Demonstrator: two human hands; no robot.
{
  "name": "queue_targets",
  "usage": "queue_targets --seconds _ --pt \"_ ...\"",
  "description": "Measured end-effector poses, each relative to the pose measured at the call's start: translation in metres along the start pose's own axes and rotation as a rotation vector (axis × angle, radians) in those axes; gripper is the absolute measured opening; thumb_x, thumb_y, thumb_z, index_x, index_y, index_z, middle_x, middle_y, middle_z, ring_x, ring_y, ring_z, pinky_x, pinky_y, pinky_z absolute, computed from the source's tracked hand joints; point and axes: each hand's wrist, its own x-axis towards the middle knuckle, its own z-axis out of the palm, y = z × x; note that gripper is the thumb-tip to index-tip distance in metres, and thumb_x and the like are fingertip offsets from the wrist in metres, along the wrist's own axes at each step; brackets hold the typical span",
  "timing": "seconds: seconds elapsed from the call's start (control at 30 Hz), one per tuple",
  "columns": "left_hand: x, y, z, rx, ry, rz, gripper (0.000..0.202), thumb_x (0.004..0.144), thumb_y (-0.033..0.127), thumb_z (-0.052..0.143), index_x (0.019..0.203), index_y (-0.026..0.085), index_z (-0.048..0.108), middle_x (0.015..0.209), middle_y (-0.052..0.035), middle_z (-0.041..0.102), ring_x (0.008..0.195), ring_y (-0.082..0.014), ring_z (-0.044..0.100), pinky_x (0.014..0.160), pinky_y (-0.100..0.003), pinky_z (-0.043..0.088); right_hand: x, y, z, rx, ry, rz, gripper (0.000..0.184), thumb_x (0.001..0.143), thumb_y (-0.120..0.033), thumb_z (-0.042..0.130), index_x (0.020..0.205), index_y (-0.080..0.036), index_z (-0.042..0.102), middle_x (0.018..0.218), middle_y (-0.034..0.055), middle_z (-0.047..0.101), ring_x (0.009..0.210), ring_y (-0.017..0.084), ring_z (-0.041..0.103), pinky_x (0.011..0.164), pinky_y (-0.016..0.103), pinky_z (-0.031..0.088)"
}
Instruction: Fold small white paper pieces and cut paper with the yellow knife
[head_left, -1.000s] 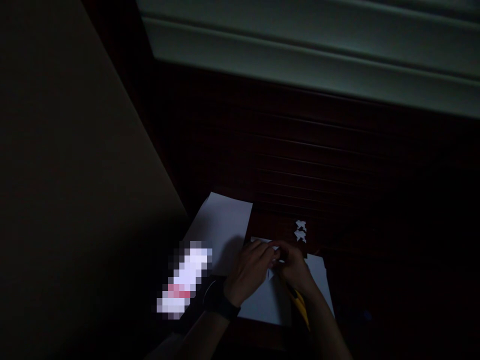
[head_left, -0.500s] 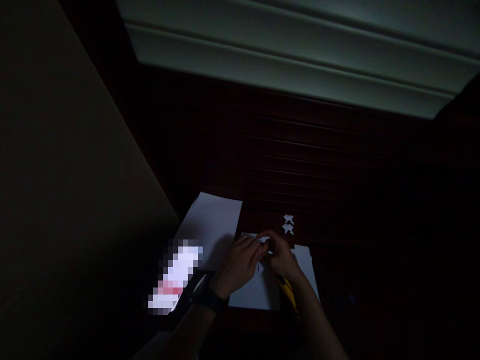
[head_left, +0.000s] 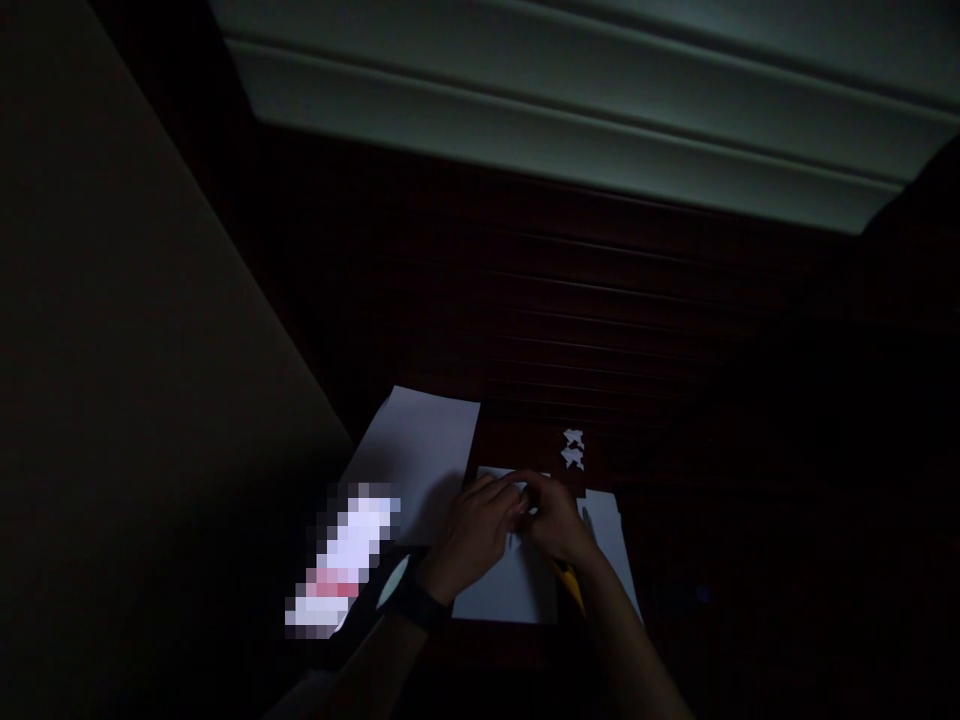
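My left hand and my right hand meet fingertip to fingertip above a white sheet of paper. Both are closed, pinching a small piece of paper that is mostly covered by the fingers; only a sliver shows below them. A dark band circles my left wrist. Partly under my right forearm lies a yellow tool, its kind unclear. Two small folded paper shapes lie just beyond my right hand.
A larger white paper sheet lies to the left, beside a bright, blurred-out screen. More paper is at right, with a thin grey object on it. A wall stands at left; pale slatted panels hang above the dark table.
My fingers have shifted slightly around the small paper, and less of it shows below them. The view has moved a little, so everything sits slightly further left.
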Motion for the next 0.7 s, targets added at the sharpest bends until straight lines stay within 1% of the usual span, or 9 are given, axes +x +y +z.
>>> queue_targets --seconds 0.1,0.23,0.33,0.43,0.5,0.57,0.63,0.7 --pt "0.002 0.001 0.001 0.008 0.017 0.01 0.022 0.083 0.008 0.043 0.091 0.021 0.058 0.093 -0.0057 0.062 0.09 -0.0206 0.053 0.079 -0.035 0.043 0.002 -0.001 0.0 -0.004 0.029 0.031 0.051 0.055 -0.002 0.05 0.102 -0.018 0.064 0.078 0.0003 0.068 0.068 0.016 0.061 0.06 0.024 0.047" --pt "0.005 -0.001 -0.001 -0.003 0.045 -0.005 0.02 0.084 0.01 0.042 0.086 0.02 0.059 0.089 -0.0059 0.062 0.088 -0.0203 0.054 0.079 -0.035 0.042 0.004 -0.007 0.004 0.027 0.064 0.001 0.049 0.056 -0.003 0.05 0.1 -0.019 0.064 0.081 0.001 0.067 0.071 0.016 0.061 0.065 0.025 0.048" --pt "0.007 -0.009 -0.001 -0.064 0.079 -0.102 0.02 0.088 0.017 0.039 0.085 0.019 0.058 0.087 -0.0057 0.062 0.086 -0.0194 0.055 0.077 -0.032 0.041 0.005 -0.01 0.006 0.117 0.071 -0.003 0.048 0.061 -0.006 0.054 0.106 -0.02 0.06 0.088 0.0019 0.066 0.074 0.016 0.06 0.069 0.027 0.048" --pt "0.007 -0.019 0.002 -0.179 0.086 -0.258 0.022 0.09 0.024 0.037 0.084 0.02 0.057 0.084 -0.0037 0.061 0.081 -0.0172 0.056 0.071 -0.027 0.041 0.005 -0.008 0.005 0.295 0.009 0.069 0.047 0.064 -0.013 0.062 0.11 -0.021 0.055 0.093 0.0033 0.063 0.078 0.016 0.059 0.067 0.026 0.047" --pt "0.007 -0.025 0.004 -0.259 0.078 -0.327 0.022 0.089 0.026 0.037 0.08 0.02 0.055 0.079 -0.0017 0.061 0.074 -0.0152 0.056 0.065 -0.024 0.04 0.005 -0.005 0.004 0.394 -0.029 0.141 0.045 0.066 -0.017 0.066 0.11 -0.021 0.055 0.088 0.0027 0.062 0.073 0.014 0.057 0.062 0.024 0.046" --pt "0.006 -0.029 0.007 -0.318 0.081 -0.357 0.022 0.089 0.029 0.039 0.075 0.019 0.054 0.072 0.0001 0.058 0.067 -0.0137 0.055 0.06 -0.022 0.037 0.005 -0.002 0.002 0.425 -0.031 0.198 0.041 0.067 -0.02 0.068 0.106 -0.02 0.057 0.076 0.0 0.061 0.062 0.011 0.052 0.054 0.021 0.042" --pt "0.006 -0.031 0.008 -0.36 0.088 -0.359 0.024 0.088 0.031 0.041 0.071 0.019 0.052 0.066 0.0016 0.055 0.062 -0.0126 0.052 0.056 -0.022 0.035 0.005 0.0 0.0 0.401 0.006 0.245 0.034 0.067 -0.022 0.069 0.1 -0.019 0.061 0.06 -0.0042 0.054 0.049 0.008 0.043 0.046 0.019 0.034" --pt "0.006 -0.03 0.008 -0.396 0.096 -0.354 0.025 0.087 0.034 0.042 0.069 0.019 0.051 0.063 0.0025 0.052 0.06 -0.0121 0.05 0.055 -0.021 0.034 0.006 0.002 0.0 0.388 0.059 0.295 0.029 0.065 -0.023 0.071 0.093 -0.017 0.064 0.049 -0.0076 0.046 0.042 0.006 0.034 0.042 0.018 0.027"
